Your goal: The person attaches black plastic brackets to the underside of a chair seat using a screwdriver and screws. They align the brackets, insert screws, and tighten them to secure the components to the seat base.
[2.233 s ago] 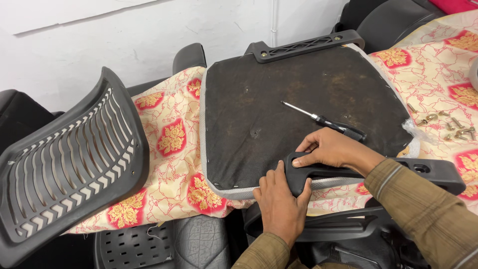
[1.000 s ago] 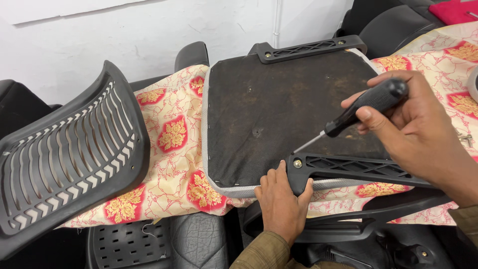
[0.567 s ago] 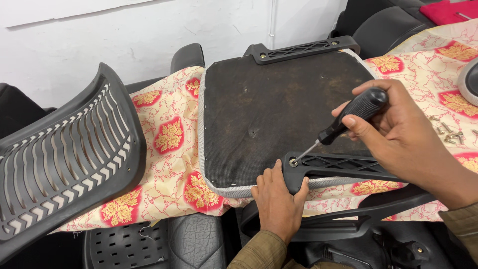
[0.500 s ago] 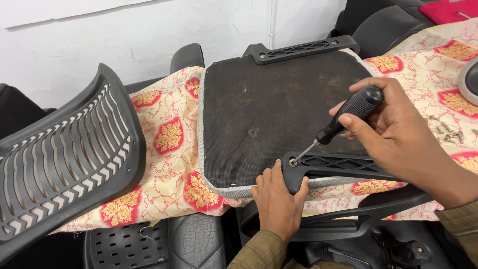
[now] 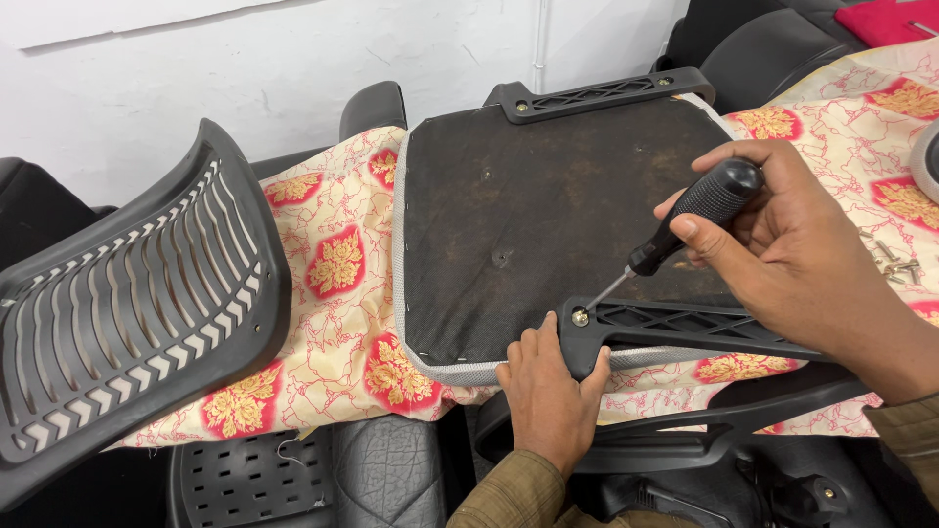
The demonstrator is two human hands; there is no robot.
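A chair seat [image 5: 518, 215] lies upside down on a patterned cloth, its dark underside up. A black armrest bracket [image 5: 685, 328] rests along the seat's near edge. My left hand [image 5: 550, 386] presses the bracket's left end against the seat. My right hand [image 5: 792, 244] grips a black-handled screwdriver [image 5: 685, 220], whose tip sits on a screw [image 5: 580, 317] in the bracket's end. A second bracket [image 5: 597, 95] is fixed along the far edge.
A black slatted chair backrest [image 5: 127, 303] leans at the left. The floral cloth [image 5: 333, 284] covers the work surface. Loose screws [image 5: 895, 264] lie at the right. Black chair parts [image 5: 391, 469] crowd the floor below, with a white wall [image 5: 245, 68] behind.
My right hand picked the screwdriver up off the seat, swung it down and set its tip on the bracket's screw. My left hand has stayed on the bracket's end.
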